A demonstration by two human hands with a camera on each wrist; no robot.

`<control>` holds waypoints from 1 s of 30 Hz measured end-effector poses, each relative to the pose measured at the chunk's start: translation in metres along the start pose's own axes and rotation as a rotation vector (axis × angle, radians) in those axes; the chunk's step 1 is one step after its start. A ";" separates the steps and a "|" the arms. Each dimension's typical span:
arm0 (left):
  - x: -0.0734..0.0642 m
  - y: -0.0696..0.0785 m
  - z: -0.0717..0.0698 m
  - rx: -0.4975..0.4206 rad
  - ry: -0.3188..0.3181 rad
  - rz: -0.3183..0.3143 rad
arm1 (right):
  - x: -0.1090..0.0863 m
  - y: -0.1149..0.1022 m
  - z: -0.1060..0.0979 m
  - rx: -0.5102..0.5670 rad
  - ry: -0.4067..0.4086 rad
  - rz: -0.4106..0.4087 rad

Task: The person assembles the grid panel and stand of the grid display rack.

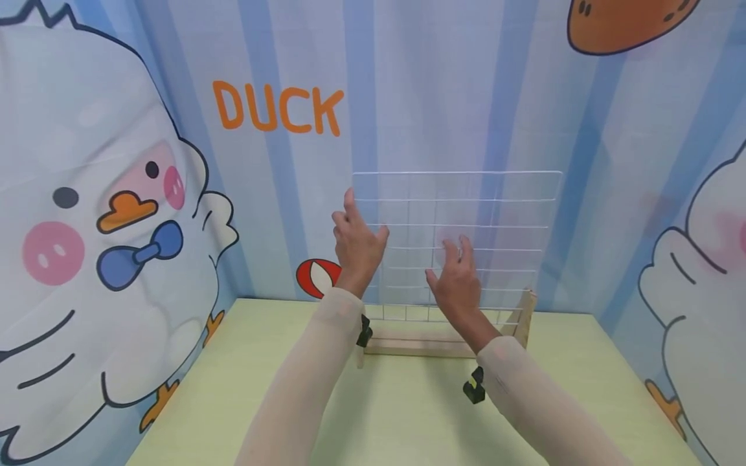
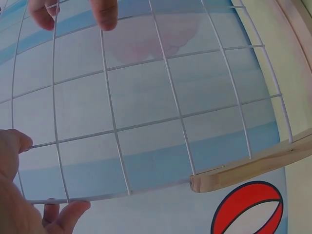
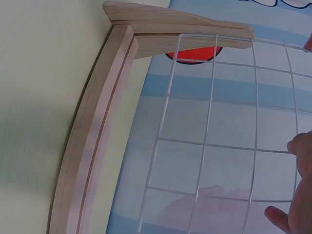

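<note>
A white wire grid panel (image 1: 408,249) stands upright, its side edge meeting the wooden side piece (image 2: 243,165) of a wooden stand (image 1: 419,346). My left hand (image 1: 358,249) grips the panel's left edge, with the thumb (image 2: 18,140) on the mesh and fingertips (image 2: 73,212) showing past the edge wire. My right hand (image 1: 457,285) is before the middle of the panel, fingers loosely extended, fingertips (image 3: 293,146) right at the wires. The base bar (image 3: 92,141) has a lengthwise groove, and the panel's bottom wire shows above it.
The stand rests on a pale yellow-green table (image 1: 280,388). Behind it hangs a blue striped curtain (image 1: 443,97) printed with ducks and a red ball. Black wrist mounts (image 1: 474,387) sit beneath both sleeves.
</note>
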State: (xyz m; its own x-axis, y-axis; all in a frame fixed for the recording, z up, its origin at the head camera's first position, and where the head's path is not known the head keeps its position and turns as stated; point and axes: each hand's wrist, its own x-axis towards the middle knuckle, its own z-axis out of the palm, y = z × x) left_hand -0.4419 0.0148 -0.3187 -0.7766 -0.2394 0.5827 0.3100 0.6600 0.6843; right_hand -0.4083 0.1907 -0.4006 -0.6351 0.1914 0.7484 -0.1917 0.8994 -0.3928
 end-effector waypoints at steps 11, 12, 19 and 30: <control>0.001 -0.002 0.000 0.004 -0.009 -0.006 | 0.015 0.018 -0.030 0.016 0.177 -0.081; 0.001 -0.002 0.000 0.002 -0.010 -0.005 | 0.018 0.020 -0.034 0.016 0.189 -0.074; 0.001 0.000 0.000 -0.009 -0.023 -0.008 | 0.040 0.044 -0.062 -0.015 0.239 0.047; 0.001 0.000 -0.004 -0.018 -0.039 0.007 | 0.082 0.066 -0.105 0.106 0.005 0.398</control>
State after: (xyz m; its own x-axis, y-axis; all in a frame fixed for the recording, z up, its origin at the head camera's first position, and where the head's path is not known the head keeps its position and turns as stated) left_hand -0.4410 0.0120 -0.3162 -0.7948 -0.2068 0.5705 0.3253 0.6485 0.6883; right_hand -0.3939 0.3074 -0.3092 -0.6714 0.5185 0.5295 -0.0084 0.7091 -0.7050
